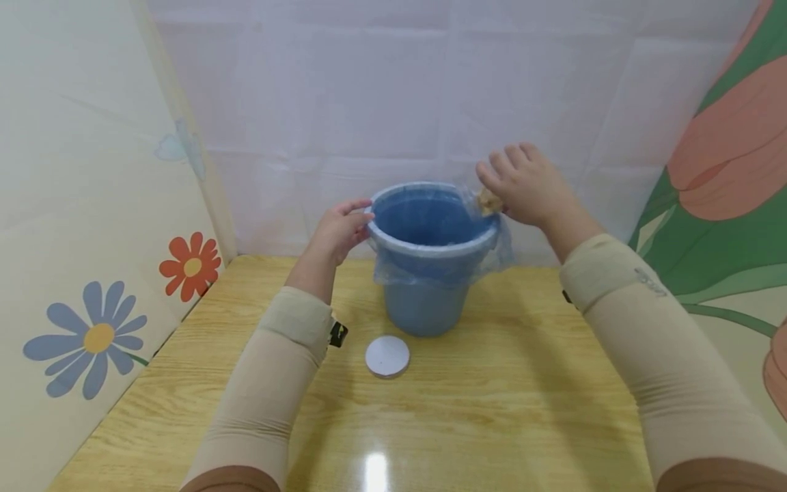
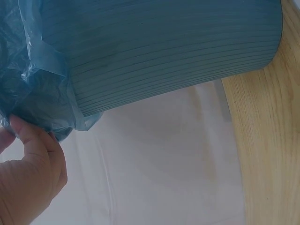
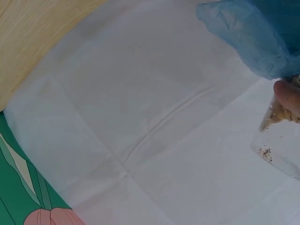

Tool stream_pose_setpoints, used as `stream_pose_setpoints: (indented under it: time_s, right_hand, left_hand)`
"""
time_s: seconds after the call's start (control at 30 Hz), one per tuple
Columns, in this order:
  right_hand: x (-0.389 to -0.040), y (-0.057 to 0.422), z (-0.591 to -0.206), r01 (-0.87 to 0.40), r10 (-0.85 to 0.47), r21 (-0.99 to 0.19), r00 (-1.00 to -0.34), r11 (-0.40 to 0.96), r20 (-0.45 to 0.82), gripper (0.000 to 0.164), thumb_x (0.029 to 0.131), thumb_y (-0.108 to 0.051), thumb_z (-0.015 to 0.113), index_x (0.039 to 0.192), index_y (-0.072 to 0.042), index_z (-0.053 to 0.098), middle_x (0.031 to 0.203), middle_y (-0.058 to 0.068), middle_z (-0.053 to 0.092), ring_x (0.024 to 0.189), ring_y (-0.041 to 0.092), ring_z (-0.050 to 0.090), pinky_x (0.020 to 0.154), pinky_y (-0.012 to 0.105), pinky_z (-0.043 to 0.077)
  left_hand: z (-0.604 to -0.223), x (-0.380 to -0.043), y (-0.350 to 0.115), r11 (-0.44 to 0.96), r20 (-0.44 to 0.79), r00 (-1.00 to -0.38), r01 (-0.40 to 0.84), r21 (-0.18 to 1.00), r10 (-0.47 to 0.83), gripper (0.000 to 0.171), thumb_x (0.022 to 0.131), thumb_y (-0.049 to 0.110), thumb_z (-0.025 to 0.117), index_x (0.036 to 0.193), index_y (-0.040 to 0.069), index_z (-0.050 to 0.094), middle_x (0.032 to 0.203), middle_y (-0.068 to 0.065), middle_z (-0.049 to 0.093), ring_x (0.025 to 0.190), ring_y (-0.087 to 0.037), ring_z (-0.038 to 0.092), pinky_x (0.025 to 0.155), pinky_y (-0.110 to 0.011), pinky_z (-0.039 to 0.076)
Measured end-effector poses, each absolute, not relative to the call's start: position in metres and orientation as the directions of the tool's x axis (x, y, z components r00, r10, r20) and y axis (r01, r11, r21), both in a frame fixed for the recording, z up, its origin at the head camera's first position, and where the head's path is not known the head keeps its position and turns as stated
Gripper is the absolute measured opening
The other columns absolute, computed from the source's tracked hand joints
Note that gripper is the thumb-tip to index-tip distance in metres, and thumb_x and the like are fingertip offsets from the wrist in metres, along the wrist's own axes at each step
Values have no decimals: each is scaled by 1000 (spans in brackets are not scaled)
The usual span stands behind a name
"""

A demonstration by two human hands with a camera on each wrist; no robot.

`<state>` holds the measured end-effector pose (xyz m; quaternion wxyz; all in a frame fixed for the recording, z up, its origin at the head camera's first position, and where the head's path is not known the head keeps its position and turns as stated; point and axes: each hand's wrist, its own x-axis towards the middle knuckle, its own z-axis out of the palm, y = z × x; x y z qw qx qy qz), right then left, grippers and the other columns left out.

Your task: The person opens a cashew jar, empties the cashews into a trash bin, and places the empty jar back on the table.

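A blue trash can (image 1: 424, 307) stands upright on the table, lined with a thin, translucent blue plastic bag (image 1: 399, 268) folded over its rim. My left hand (image 1: 339, 231) grips the left side of the rim through the bag; in the left wrist view its fingers pinch the crumpled film. At the right side of the rim, my right hand (image 1: 522, 183) holds a clear plastic jar (image 3: 276, 152) tipped with its mouth toward the can. Tan pieces (image 1: 489, 202) show inside the jar near its mouth, with dark crumbs farther back. The can's bottom is hidden.
A round white lid (image 1: 387, 357) lies flat on the wooden table (image 1: 492, 410) in front of the can. White sheeting (image 1: 344, 102) hangs behind it. Flower-printed walls (image 1: 92, 205) stand at left and right.
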<state>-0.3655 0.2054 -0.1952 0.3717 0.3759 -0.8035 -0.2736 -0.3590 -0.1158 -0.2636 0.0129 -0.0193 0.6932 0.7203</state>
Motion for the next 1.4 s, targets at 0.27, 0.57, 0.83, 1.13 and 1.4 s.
stream_pose_setpoints:
  time_s: [0.27, 0.57, 0.83, 1.13, 1.4]
  right_hand:
    - [-367, 206, -197, -414, -810, 707, -417, 573, 412, 64, 68, -21, 75, 122, -1, 46, 108, 24, 50, 98, 42, 47, 86, 53, 39]
    - [-368, 206, -199, -431, -812, 694, -396, 577, 429, 55, 75, -17, 69, 122, -1, 46, 108, 24, 51, 98, 42, 48, 85, 54, 39]
    - [-368, 205, -200, -429, -820, 703, -372, 567, 434, 40, 85, -11, 57, 122, 0, 47, 107, 24, 52, 97, 42, 49, 85, 53, 40]
    - [-366, 203, -200, -416, -802, 697, -425, 585, 419, 44, 85, -13, 59, 125, -1, 45, 112, 24, 51, 101, 42, 47, 90, 54, 38]
    - [-366, 203, -201, -409, -794, 687, -410, 601, 450, 49, 81, -13, 64, 125, -1, 45, 114, 25, 50, 103, 43, 46, 90, 55, 37]
  left_hand:
    - [-263, -360, -115, -40, -41, -999, -41, 998, -3, 39, 89, 9, 58, 127, 14, 54, 119, -10, 54, 94, -17, 56, 86, -28, 48]
    - [-263, -359, -115, -28, -46, -999, -46, 999, -6, 39, 89, 9, 58, 128, 15, 54, 119, -11, 54, 91, -16, 56, 86, -28, 48]
    - [-262, -359, -116, -35, -49, -999, -49, 998, -6, 39, 89, 9, 58, 127, 15, 53, 120, -10, 54, 93, -16, 55, 86, -28, 48]
    - [-262, -359, -117, -30, -53, -999, -53, 998, -11, 38, 89, 9, 58, 127, 15, 54, 118, -8, 54, 96, -17, 55, 87, -27, 48]
    - [-262, -358, -117, -26, -58, -998, -57, 998, -13, 38, 89, 10, 58, 127, 16, 54, 120, -9, 54, 93, -16, 56, 86, -28, 48]
